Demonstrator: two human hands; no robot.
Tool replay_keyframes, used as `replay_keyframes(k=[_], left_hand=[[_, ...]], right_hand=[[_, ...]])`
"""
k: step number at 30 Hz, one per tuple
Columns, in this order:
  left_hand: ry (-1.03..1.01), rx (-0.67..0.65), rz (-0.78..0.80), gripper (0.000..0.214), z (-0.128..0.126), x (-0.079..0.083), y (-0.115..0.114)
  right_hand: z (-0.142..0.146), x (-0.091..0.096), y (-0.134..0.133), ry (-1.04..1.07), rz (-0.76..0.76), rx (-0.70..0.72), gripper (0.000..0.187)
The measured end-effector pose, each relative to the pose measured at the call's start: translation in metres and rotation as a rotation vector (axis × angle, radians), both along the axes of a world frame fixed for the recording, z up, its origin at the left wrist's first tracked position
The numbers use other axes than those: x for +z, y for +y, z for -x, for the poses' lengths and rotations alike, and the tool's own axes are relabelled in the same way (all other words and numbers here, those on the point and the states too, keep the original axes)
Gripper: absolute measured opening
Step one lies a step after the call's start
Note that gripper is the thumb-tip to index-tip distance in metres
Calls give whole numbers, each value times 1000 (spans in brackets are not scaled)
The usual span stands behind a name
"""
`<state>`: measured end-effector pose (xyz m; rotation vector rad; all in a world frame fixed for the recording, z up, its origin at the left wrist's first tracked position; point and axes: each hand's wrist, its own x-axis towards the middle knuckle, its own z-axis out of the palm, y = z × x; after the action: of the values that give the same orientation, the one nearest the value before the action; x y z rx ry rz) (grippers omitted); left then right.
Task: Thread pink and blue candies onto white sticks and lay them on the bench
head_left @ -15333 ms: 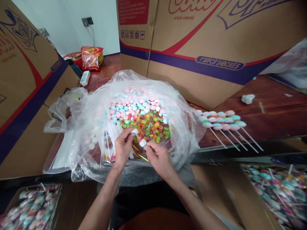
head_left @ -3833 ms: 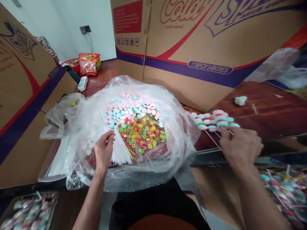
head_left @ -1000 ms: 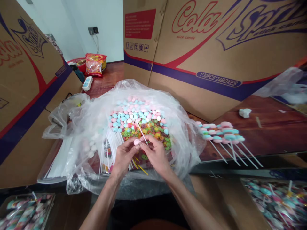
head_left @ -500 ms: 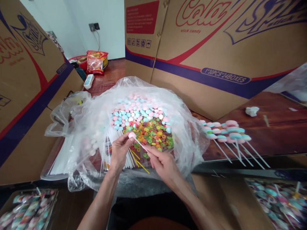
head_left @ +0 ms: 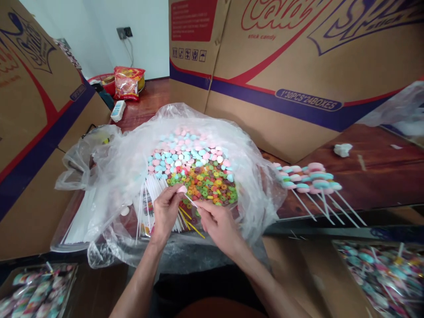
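Observation:
My left hand [head_left: 166,208] pinches a pink round candy [head_left: 182,189] between thumb and fingers. My right hand [head_left: 217,222] is closed on a thin white stick [head_left: 191,201], whose far end meets the candy. Both hands are above a clear plastic bag [head_left: 255,190] spread open on the table. In the bag lie pink, blue and white candies [head_left: 179,157] and, nearer, a heap of colourful ring candies [head_left: 212,183]. White sticks [head_left: 154,187] and a few yellow sticks [head_left: 195,227] lie beside and under my left hand.
Finished candy skewers [head_left: 314,179] lie at the table's right, near crumpled white tissue [head_left: 342,150]. Large cardboard boxes [head_left: 265,115] stand behind and at left. A red candy packet [head_left: 128,84] sits at the back. Boxes of wrapped candy sticks [head_left: 386,274] stand low on both sides.
The view has shifted slightly. My right hand has slid along the stick toward the candy, so less of the stick shows between my hands. The candy looks more tilted.

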<state>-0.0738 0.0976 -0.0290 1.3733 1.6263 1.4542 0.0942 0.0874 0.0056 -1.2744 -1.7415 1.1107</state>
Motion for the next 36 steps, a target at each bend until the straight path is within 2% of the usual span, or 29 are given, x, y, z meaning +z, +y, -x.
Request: replay_keyframes(k=[5, 10, 15, 18, 21, 24, 27, 30, 33, 36], left_hand=[[88, 46, -15, 22, -4, 3, -3], [156, 1, -62, 26, -12, 15, -5], [-10, -194, -24, 25, -26, 27, 0], [-48, -210, 12, 26, -33, 28, 17], [209, -117, 32, 28, -39, 24, 41], [500, -85, 60, 22, -46, 17, 59], [592, -93, 42, 18, -50, 10, 63], [420, -95, -15, 14, -47, 8, 59], [-2, -128, 15, 8, -39, 11, 53], [-390, -203, 112, 24, -31, 18, 46]], right_hand=[[22, -9, -8, 244, 136, -106, 38], [32, -11, -10, 417, 228, -164, 39], [20, -12, 1, 414, 205, -216, 38], [1, -15, 8, 348, 134, -256, 36], [-19, -18, 10, 263, 77, -299, 34], [-29, -22, 8, 212, 72, -304, 34], [-30, -28, 5, 193, 66, -285, 35], [-28, -31, 4, 163, 31, -256, 34], [-27, -28, 3, 134, -11, -230, 33], [-25, -22, 2, 108, -49, -194, 32]])
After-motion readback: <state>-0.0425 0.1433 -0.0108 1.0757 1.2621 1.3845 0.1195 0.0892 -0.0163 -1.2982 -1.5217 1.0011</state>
